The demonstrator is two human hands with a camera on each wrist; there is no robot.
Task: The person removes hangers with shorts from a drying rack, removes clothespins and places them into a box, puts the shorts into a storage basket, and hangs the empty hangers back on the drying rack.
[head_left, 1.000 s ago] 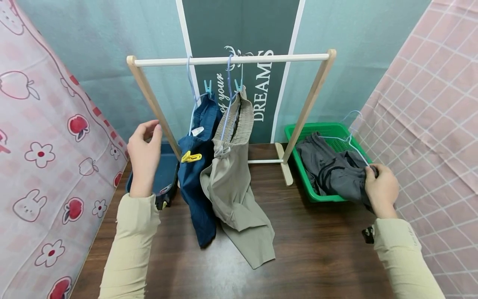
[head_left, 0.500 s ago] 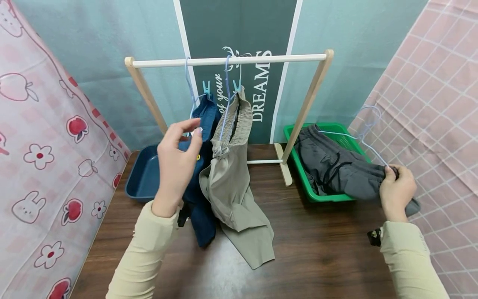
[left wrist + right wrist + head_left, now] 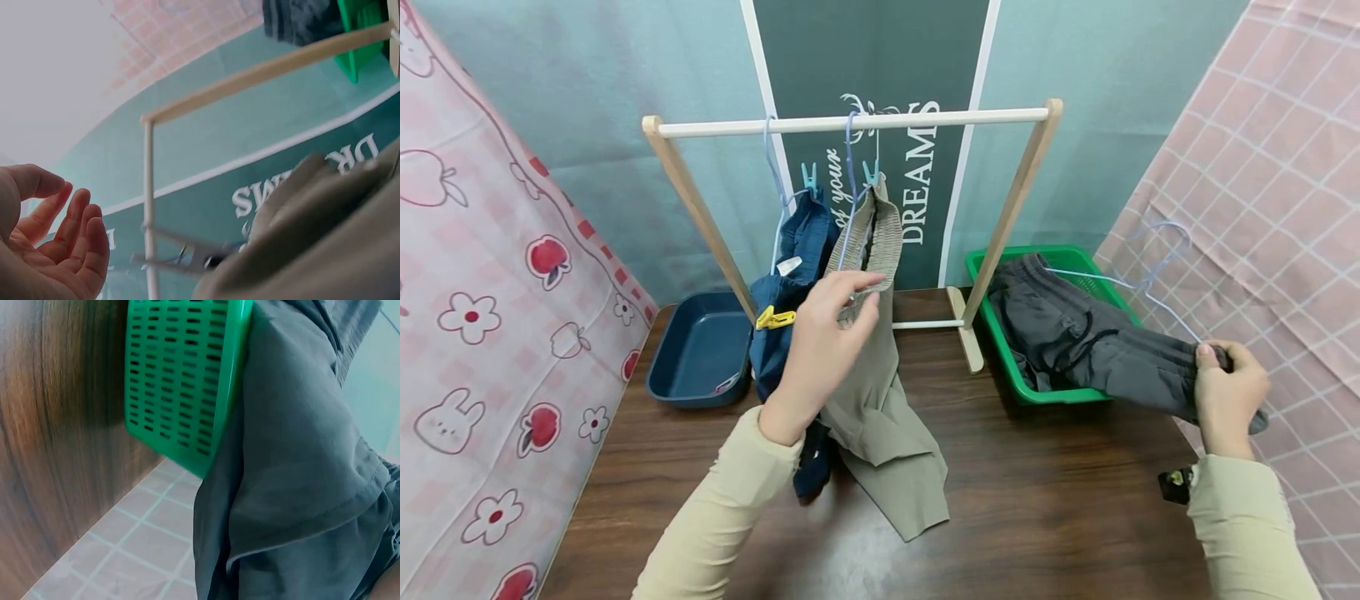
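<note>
My right hand [image 3: 1228,396] grips the waistband end of dark grey trousers [image 3: 1112,358], with a pale blue hanger [image 3: 1147,287] running along the waistband up to the fingers. The rest of the trousers lies in a green basket [image 3: 1063,397]; in the right wrist view the grey cloth [image 3: 294,456] drapes past the basket's slotted wall. My left hand [image 3: 823,342], thumb and fingers apart and holding nothing, is in front of khaki trousers [image 3: 917,467]. These hang on a hanger from the white rod, beside navy trousers [image 3: 808,229].
A wooden rack [image 3: 1015,196] with a white top rod [image 3: 951,119] stands on the brown table [image 3: 1037,500]. Light blue clothespins [image 3: 808,177] and a yellow clip [image 3: 775,318] are on the hung trousers. A dark blue bin [image 3: 658,367] is at the left.
My left hand has moved right, from beside the rack's left post to in front of the khaki trousers. My right hand has drawn the grey trousers and hanger rightward, partly out of the basket.
</note>
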